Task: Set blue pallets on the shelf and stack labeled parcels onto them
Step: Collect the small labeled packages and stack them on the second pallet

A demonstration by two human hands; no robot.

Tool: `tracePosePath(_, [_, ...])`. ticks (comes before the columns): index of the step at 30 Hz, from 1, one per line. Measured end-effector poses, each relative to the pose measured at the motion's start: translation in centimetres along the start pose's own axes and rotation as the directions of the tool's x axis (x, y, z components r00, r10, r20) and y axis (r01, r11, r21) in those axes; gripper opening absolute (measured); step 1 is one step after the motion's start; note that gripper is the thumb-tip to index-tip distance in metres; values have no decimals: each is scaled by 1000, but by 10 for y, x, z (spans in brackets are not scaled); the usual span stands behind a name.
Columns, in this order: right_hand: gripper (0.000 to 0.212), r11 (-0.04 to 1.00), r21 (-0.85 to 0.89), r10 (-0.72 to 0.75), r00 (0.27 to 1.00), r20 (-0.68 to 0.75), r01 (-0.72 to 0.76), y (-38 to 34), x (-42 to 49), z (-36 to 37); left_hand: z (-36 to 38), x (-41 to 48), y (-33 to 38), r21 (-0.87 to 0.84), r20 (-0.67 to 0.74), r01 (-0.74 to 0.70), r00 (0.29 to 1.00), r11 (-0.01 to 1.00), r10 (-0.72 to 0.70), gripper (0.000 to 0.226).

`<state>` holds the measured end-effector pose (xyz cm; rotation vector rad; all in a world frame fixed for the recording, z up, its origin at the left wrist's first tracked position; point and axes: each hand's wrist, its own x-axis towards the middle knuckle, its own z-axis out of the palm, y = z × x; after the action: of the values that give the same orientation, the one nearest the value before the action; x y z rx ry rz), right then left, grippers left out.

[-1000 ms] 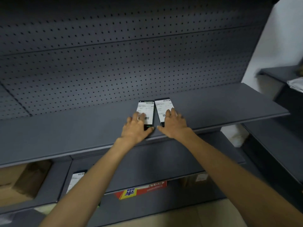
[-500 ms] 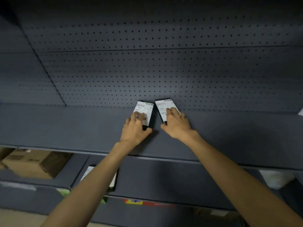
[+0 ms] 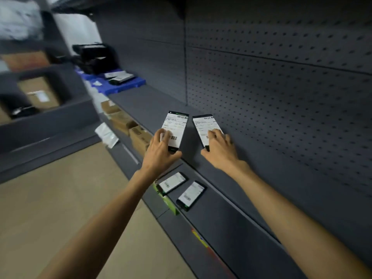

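Observation:
Two flat black parcels with white barcode labels lie side by side on the grey shelf (image 3: 153, 103). My left hand (image 3: 161, 152) grips the near end of the left parcel (image 3: 177, 125), thumb under its edge. My right hand (image 3: 219, 150) rests on the right parcel (image 3: 203, 123), fingers over the label and thumb at its near corner. Far down the shelf on the left sits a blue pallet (image 3: 124, 85) with a labeled parcel (image 3: 119, 77) on it.
Two more labeled black parcels (image 3: 172, 183) (image 3: 191, 195) lie on the lower shelf beneath my arms, beside a green box (image 3: 168, 204). Cardboard boxes (image 3: 128, 125) line the lower shelf to the left. Pegboard backs the shelf. Another rack with boxes stands at left across a tan floor.
The view has swung left, so the shelf now runs away diagonally and the blue pallet shows. Both hands stay on the two parcels, which have slid slightly apart.

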<state>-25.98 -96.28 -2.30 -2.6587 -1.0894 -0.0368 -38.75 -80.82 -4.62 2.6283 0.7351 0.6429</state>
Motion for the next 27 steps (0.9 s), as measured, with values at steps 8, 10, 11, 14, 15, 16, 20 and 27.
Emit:
tracePosePath(8, [63, 944, 44, -328, 943, 48, 326, -84, 25, 40, -39, -44, -79, 61, -159, 242, 960, 968, -230, 77])
tracePosePath(10, [62, 925, 50, -378, 924, 56, 376, -108, 34, 48, -50, -47, -99, 62, -184, 275, 948, 959, -260, 81])
tracePosePath(11, [62, 916, 52, -399, 915, 59, 397, -120, 40, 52, -55, -46, -110, 67, -194, 292, 942, 954, -274, 83])
tracePosePath(14, [60, 895, 63, -445, 894, 58, 441, -159, 63, 61, -72, -37, -145, 87, -235, 320, 927, 943, -293, 87])
tracePosePath(15, [59, 891, 65, -454, 889, 54, 450, -172, 72, 64, -78, -32, -158, 94, -248, 325, 923, 941, -293, 87])
tracePosePath(16, [58, 887, 64, -461, 886, 50, 458, -186, 81, 66, -85, -26, -171, 101, -260, 326, 921, 940, -292, 88])
tracePosePath(20, [61, 873, 57, -488, 871, 55, 485, -249, 127, 77, -117, 7, -230, 106, -303, 320, 912, 941, -276, 93])
tracePosePath(27, [62, 870, 69, -487, 873, -28, 488, -373, 231, 87, -181, 90, -358, 154, -335, 298, 913, 942, -234, 94])
